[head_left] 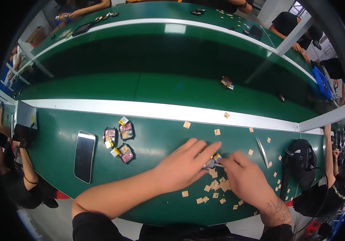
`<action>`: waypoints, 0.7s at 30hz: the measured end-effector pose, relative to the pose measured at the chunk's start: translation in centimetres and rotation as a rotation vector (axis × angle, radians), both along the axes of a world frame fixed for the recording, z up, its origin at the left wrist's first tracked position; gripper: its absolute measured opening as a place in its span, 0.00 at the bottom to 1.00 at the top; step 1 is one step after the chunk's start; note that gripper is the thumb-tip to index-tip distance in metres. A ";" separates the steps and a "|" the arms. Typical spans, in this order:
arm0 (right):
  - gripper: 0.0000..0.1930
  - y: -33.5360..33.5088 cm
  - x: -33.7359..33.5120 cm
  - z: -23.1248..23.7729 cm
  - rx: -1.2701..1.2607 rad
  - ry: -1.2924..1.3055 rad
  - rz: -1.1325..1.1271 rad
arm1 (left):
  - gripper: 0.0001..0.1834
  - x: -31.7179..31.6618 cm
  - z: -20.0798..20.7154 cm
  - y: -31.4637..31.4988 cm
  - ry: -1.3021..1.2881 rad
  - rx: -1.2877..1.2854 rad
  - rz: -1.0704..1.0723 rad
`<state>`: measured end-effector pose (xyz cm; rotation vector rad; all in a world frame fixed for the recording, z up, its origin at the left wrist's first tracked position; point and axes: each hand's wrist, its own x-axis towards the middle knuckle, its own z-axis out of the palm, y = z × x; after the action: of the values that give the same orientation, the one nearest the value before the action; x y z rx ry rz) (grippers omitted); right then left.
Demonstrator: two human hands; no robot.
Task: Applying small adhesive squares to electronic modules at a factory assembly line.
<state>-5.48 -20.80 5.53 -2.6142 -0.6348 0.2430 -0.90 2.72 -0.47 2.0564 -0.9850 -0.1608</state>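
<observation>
- The left hand (180, 164) has bent fingers holding a small gadget (210, 164).
- The right hand (243, 172) has fingertips bunched beside it; I can't tell what they pinch.
- Tan squares (223, 185) lie near the fingers.

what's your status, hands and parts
Left hand and right hand at small opened device, grip partly hidden. Three similar devices to the left. Tan squares strewn around right hand.
</observation>
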 end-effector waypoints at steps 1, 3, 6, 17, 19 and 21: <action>0.18 0.4 0.3 -0.2 -0.039 -0.045 -0.003 | 0.45 0.0 -0.1 0.2 0.003 0.003 -0.003; 0.18 1.1 0.6 -0.4 -0.076 -0.053 0.005 | 0.44 0.0 -0.2 0.3 0.012 -0.012 -0.007; 0.17 1.4 0.9 -0.2 -0.115 -0.066 0.019 | 0.43 -0.1 -0.3 0.1 -0.003 -0.019 -0.012; 0.17 2.0 0.8 0.3 -0.181 -0.056 0.029 | 0.39 0.0 -0.5 0.1 0.011 -0.091 0.004; 0.14 1.6 0.8 -0.6 -0.087 -0.083 -0.007 | 0.37 0.0 -0.4 0.0 0.020 -0.091 0.019; 0.12 1.4 0.3 -1.2 -0.007 -0.057 -0.053 | 0.36 -0.1 -0.5 -0.1 0.027 -0.091 0.030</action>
<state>-5.15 -19.44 4.32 -2.6485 -0.5839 0.1551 -1.03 2.62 -0.96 1.9801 -0.9283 -0.1256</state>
